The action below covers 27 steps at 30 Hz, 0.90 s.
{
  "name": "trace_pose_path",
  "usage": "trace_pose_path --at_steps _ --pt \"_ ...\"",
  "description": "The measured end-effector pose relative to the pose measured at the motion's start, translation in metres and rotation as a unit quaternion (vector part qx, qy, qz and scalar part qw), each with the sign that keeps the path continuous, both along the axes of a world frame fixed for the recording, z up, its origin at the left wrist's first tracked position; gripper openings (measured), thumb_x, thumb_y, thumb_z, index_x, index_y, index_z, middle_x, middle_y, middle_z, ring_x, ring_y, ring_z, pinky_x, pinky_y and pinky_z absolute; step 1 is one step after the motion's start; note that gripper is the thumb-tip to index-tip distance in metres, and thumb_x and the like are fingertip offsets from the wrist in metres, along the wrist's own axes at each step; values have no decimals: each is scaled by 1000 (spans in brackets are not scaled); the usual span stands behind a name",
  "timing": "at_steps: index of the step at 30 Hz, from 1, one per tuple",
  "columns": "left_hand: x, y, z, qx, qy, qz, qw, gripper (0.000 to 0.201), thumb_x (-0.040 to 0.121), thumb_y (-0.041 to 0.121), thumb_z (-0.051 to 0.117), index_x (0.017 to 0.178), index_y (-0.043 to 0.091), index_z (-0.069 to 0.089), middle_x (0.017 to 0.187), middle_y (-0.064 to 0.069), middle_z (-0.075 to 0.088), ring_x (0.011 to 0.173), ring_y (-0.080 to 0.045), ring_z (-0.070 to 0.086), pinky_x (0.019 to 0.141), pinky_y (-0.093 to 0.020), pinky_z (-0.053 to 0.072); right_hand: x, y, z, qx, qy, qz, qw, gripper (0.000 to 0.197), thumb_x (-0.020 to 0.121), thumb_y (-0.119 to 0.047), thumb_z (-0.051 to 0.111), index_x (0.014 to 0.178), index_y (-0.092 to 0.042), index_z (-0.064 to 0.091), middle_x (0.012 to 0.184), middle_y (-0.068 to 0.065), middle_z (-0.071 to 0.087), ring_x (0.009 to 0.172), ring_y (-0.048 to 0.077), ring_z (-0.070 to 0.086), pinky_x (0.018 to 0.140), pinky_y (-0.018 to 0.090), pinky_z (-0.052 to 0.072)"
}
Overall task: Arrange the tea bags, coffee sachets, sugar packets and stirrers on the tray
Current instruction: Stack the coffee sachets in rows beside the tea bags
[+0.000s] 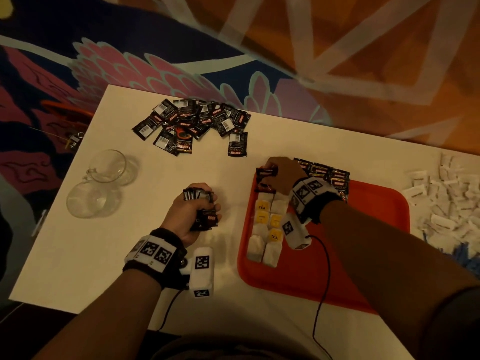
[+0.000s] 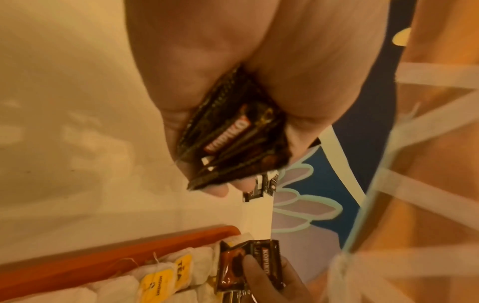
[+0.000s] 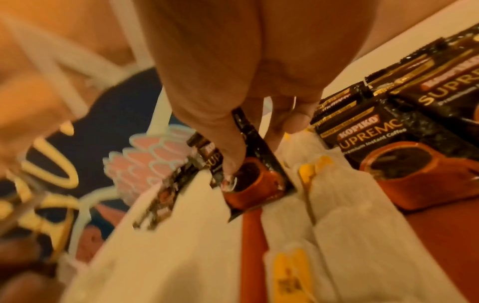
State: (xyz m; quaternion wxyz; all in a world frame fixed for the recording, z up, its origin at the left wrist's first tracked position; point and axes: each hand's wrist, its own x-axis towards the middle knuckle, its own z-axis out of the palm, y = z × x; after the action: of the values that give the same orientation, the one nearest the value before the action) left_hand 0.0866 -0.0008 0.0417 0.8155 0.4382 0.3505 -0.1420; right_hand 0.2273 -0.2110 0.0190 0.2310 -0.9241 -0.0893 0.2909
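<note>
The white table [image 1: 109,255] carries the orange tray [image 1: 337,255], where tea bags [image 1: 265,229] fill the left side and coffee sachets [image 1: 327,175] line the far edge. The right hand [image 1: 283,172] pinches one sachet [image 3: 259,184] over the far-left corner; set down carelessly, it likely overlaps the tea bags or hangs off the rim. The left hand [image 1: 194,211] clenches a bundle of sachets [image 2: 233,143], which may slip and scatter.
</note>
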Motion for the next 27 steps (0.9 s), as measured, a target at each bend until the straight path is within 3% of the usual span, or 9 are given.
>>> trace_pose_path --at_steps 4,6,9,13,15,18,21,24,27 --pt "19 -22 14 110 -33 -34 993 21 89 1 69 83 16 56 68 -6 55 59 -19 57 48 -27 46 -9 -16 28 105 10 -50 993 33 82 -21 77 105 -23 54 106 -2 62 88 14 57 69 19 42" --pt "30 -40 20 149 -61 -52 986 21 86 10 76 86 15 55 65 -4 58 61 -21 60 49 -29 46 -21 -23 40 179 40 -71 981 40 78 -15 80 105 -25 52 102 -1 68 82 14 65 71 24 51" --pt "41 -71 28 183 -101 -74 975 18 86 11 76 88 16 59 79 -14 63 62 -25 61 50 -29 47 -44 -34 53 239 53 -78 967 48 74 -11 83 109 -25 53 89 -6 70 72 2 68 66 23 54" --pt "46 -105 32 201 -135 -93 966 21 82 11 79 84 24 63 99 -15 64 87 -36 63 71 -43 55 -67 -57 63 233 11 -61 970 56 73 -19 85 118 -23 52 111 -7 60 94 7 60 79 24 50" --pt "44 -119 35 200 -142 -128 961 22 82 10 80 86 24 63 98 -12 63 83 -31 59 65 -35 51 -76 -72 62 210 -15 -59 976 56 74 -21 83 120 -21 51 119 -5 56 102 11 54 81 24 44" --pt "41 -141 39 188 -171 -188 949 21 84 2 75 90 17 62 102 -13 63 85 -24 63 60 -24 51 -86 -95 61 214 -41 -80 973 53 75 -19 82 116 -19 50 112 -9 53 97 9 54 73 19 43" --pt "42 -160 40 207 -188 -185 942 25 82 -1 76 84 20 63 98 -13 63 89 -29 62 72 -36 55 -95 -115 61 237 -19 -148 960 49 77 -20 81 113 -17 50 101 -7 62 84 -1 61 66 13 47" --pt "40 -175 39 214 -168 -136 953 24 72 10 77 77 30 65 96 -6 65 101 -39 65 88 -52 56 -108 -126 50 239 13 -188 952 30 80 -29 78 105 -17 65 97 -1 72 87 13 69 75 37 58" --pt "34 -186 33 165 -102 -111 975 24 75 6 74 78 28 65 97 -12 70 96 -39 69 82 -54 59 -120 -133 45 228 26 -218 949 27 80 -30 77 98 -11 70 93 6 74 85 22 70 78 44 58"
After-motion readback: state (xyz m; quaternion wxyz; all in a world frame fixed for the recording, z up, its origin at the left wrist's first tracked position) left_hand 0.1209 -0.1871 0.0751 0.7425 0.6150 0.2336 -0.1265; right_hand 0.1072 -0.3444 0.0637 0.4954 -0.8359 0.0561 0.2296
